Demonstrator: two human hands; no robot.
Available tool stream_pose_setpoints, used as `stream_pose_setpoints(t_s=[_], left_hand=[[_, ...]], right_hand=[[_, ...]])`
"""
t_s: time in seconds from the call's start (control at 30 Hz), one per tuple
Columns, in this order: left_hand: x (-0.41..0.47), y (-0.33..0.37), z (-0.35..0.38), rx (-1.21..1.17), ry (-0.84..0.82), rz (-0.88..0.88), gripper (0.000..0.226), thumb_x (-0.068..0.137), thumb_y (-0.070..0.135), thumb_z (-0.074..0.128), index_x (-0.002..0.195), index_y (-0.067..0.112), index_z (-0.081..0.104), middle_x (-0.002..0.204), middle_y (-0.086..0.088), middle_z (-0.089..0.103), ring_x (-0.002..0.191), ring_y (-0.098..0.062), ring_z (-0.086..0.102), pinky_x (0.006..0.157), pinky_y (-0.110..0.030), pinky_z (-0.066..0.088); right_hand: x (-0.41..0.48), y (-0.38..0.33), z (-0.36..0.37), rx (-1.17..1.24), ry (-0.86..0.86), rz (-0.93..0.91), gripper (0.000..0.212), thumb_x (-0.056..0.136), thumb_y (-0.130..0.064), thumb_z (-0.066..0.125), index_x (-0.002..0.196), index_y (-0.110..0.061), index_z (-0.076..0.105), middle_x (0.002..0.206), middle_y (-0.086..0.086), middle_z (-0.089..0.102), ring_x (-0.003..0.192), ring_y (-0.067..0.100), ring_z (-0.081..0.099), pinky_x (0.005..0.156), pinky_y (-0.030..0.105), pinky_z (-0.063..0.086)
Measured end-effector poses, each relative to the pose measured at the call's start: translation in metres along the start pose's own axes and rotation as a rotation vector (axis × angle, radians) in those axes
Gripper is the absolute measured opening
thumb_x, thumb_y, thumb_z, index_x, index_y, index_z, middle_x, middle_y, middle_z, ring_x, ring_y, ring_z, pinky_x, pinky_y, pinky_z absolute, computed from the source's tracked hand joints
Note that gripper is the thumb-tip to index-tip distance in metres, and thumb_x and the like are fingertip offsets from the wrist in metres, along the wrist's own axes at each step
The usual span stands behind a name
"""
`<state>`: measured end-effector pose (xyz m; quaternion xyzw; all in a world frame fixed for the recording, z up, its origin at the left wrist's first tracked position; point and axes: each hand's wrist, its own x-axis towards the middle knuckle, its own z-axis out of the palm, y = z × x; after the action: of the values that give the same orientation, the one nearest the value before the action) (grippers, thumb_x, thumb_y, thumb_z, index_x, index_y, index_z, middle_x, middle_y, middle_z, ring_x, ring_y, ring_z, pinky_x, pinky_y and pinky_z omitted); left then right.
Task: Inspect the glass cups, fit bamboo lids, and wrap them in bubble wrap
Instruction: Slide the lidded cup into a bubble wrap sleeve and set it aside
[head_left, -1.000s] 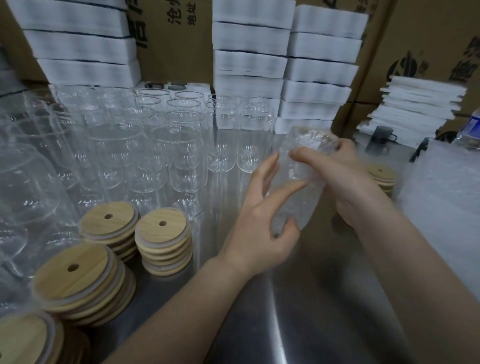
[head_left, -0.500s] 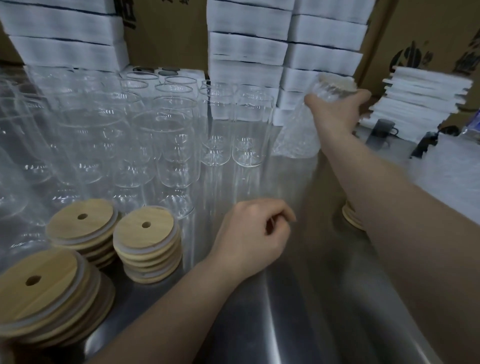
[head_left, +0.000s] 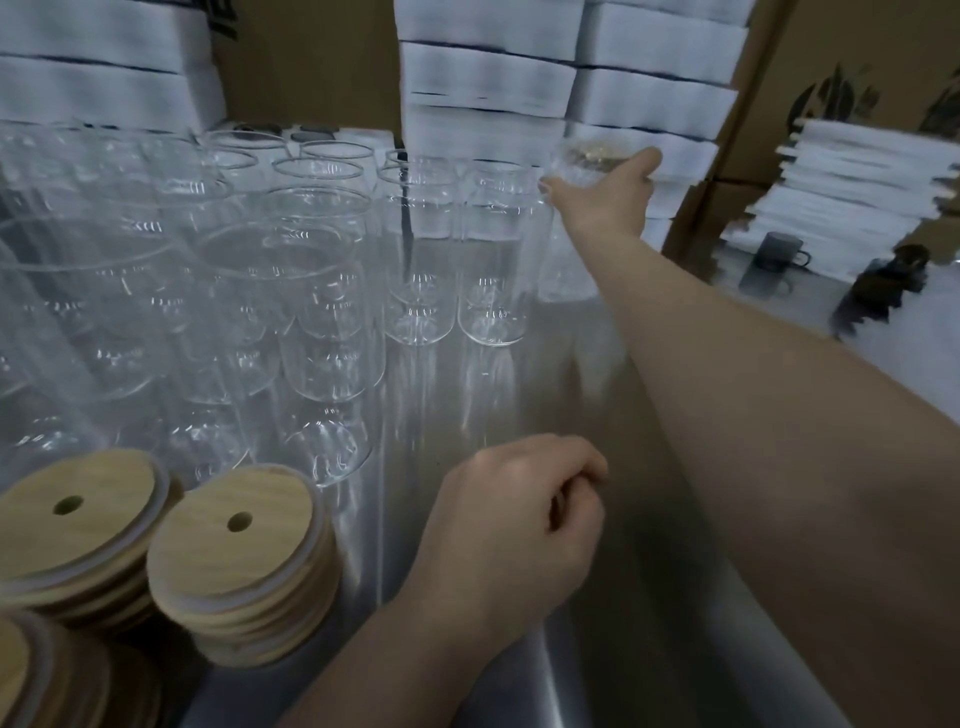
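Right arm is stretched full length across the counter, with the right hand palm-down and clamped over the top of the bubble-wrapped cup. That cup stands upright at the far right end of the bare glass cups, just before the stacked white boxes; its base appears to sit on the counter, though blur leaves that uncertain. Left hand lies nearer the body, fingers curled into a loose fist with nothing in it, beside the stacks of bamboo lids.
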<state>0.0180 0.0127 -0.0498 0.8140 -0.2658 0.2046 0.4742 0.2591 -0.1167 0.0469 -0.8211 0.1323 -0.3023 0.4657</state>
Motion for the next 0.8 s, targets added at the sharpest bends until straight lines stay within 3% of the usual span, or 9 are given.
stream_pose_setpoints(t_s=[0.2, 0.37, 0.53, 0.67, 0.8], left_hand=[[0.001, -0.001, 0.001, 0.012, -0.004, 0.01, 0.026, 0.08, 0.027, 0.043, 0.082, 0.022, 0.069, 0.075, 0.009, 0.065, 0.067, -0.008, 0.06, 0.061, -0.032, 0.05], [0.001, -0.002, 0.002, 0.01, -0.009, -0.004, 0.027, 0.081, 0.027, 0.043, 0.084, 0.023, 0.069, 0.075, 0.01, 0.065, 0.067, -0.006, 0.06, 0.061, -0.032, 0.049], [0.001, -0.003, 0.002, 0.003, 0.007, -0.009, 0.024, 0.08, 0.027, 0.044, 0.084, 0.024, 0.068, 0.077, 0.011, 0.065, 0.066, -0.006, 0.06, 0.062, -0.032, 0.049], [0.0, -0.003, 0.003, -0.007, 0.012, -0.012, 0.02, 0.08, 0.028, 0.045, 0.088, 0.026, 0.063, 0.077, 0.012, 0.064, 0.064, -0.006, 0.058, 0.06, -0.031, 0.049], [0.0, -0.003, 0.003, -0.007, 0.013, -0.018, 0.018, 0.081, 0.026, 0.047, 0.091, 0.028, 0.061, 0.078, 0.012, 0.063, 0.063, -0.005, 0.057, 0.06, -0.03, 0.048]], right_hand=[[0.005, 0.009, 0.013, -0.053, -0.042, 0.039, 0.1, 0.078, -0.046, 0.079, 0.144, -0.007, 0.014, 0.142, 0.016, 0.034, 0.126, 0.036, 0.046, 0.104, 0.039, 0.041], [0.011, 0.005, 0.013, -0.108, -0.11, 0.129, 0.103, 0.079, -0.046, 0.077, 0.147, -0.012, 0.008, 0.143, 0.014, 0.036, 0.13, 0.036, 0.039, 0.096, 0.039, 0.038], [0.013, 0.009, 0.006, -0.149, -0.118, 0.105, 0.102, 0.076, -0.043, 0.079, 0.145, -0.014, 0.011, 0.136, 0.009, 0.047, 0.129, 0.033, 0.036, 0.081, 0.037, 0.035], [0.013, 0.015, 0.003, -0.175, -0.057, 0.089, 0.104, 0.076, -0.044, 0.078, 0.148, -0.013, 0.01, 0.136, 0.011, 0.045, 0.13, 0.032, 0.034, 0.083, 0.041, 0.037], [0.011, 0.01, -0.002, -0.203, -0.126, 0.107, 0.107, 0.074, -0.049, 0.08, 0.147, -0.012, 0.009, 0.141, 0.014, 0.04, 0.132, 0.034, 0.034, 0.095, 0.041, 0.039]])
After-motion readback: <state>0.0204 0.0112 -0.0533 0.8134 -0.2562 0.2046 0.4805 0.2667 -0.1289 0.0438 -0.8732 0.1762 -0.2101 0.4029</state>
